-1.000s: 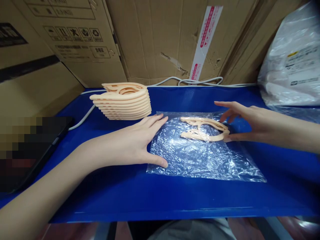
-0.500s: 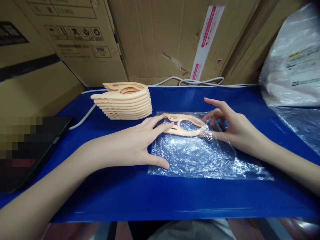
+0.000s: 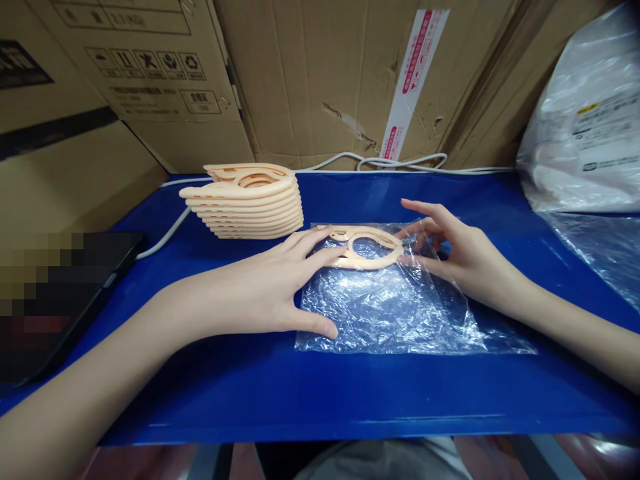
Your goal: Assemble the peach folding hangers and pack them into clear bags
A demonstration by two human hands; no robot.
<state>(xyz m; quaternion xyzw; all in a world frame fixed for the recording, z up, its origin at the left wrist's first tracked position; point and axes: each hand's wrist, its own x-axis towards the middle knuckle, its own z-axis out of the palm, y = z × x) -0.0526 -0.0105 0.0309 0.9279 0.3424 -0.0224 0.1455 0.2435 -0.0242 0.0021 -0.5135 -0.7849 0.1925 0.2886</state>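
Observation:
A peach plastic folding hanger (image 3: 374, 265) lies flat within a clear plastic bag (image 3: 380, 313) on the blue table. My left hand (image 3: 285, 283) rests on the bag with its fingers spread, and two fingertips press over the hanger's left end. At the other end, my right hand (image 3: 450, 250) has its thumb and some fingers closed around the hanger's tip, with the index finger raised. Clear film overlaps part of those fingertips, so their exact contact is hard to see. Behind my left hand stands a neat stack of matching hangers (image 3: 250, 210).
A dark phone-like device (image 3: 100, 300) lies at the left, with a white cable (image 3: 167, 235) beside it. Cardboard boxes (image 3: 310, 73) wall the back and left. A plastic-wrapped white package (image 3: 580, 133) and more clear film (image 3: 600, 247) sit at the right.
The hanger has slid slightly left in the bag, pushed along by my right hand. The bag's right corner has drawn in a little. My left hand stays put.

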